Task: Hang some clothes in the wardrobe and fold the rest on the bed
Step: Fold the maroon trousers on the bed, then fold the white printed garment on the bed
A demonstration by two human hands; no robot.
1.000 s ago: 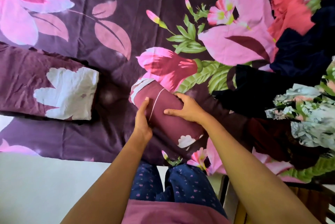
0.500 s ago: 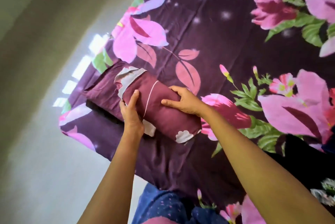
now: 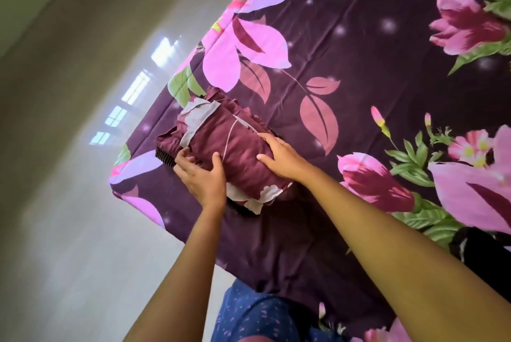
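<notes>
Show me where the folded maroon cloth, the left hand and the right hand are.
folded maroon cloth (image 3: 240, 148), head view, bare top between the hands.
left hand (image 3: 204, 181), head view, back of the hand.
right hand (image 3: 286, 160), head view, back of the hand.

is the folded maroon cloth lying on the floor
No, the maroon cloth sits on the flowered bed sheet near its corner, with the left hand and the right hand on it.
</notes>
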